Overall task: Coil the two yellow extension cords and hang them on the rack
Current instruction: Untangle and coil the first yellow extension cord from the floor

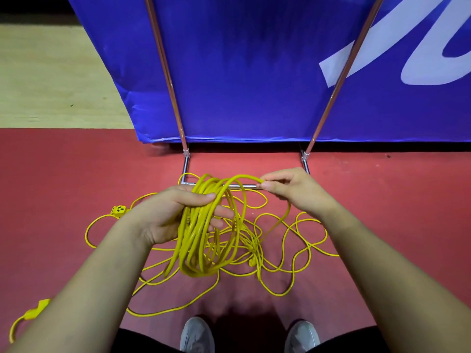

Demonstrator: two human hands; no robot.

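The coil of yellow cord point(192, 243) hung from the left hand point(173, 217), in the air above the red floor point(382, 200) and just in front of the rack's base bar point(244, 186). The left hand gripped the top of the coil, thumb over the strands and fingers curled under them. One loop rose from the coil and arched across to the right hand point(293, 192), which pinched the cord between thumb and fingertips point(265, 185). From there the cord dropped to the floor.

Below the hands lay a loose tangle of yellow cord point(251, 247), spread in wide loops to both sides. Which loops belonged to which of the two cords could not be told. A yellow socket end point(119, 210) lay on the floor by the left wrist, and another yellow plug end point(34, 310) lay at the lower left, beside the left forearm.

The rack point(167, 77) stood behind, its two metal poles rising against a blue banner point(254, 72). Pale wooden flooring point(51, 72) showed at the far left. Two grey shoes point(196, 336) stood at the bottom edge.
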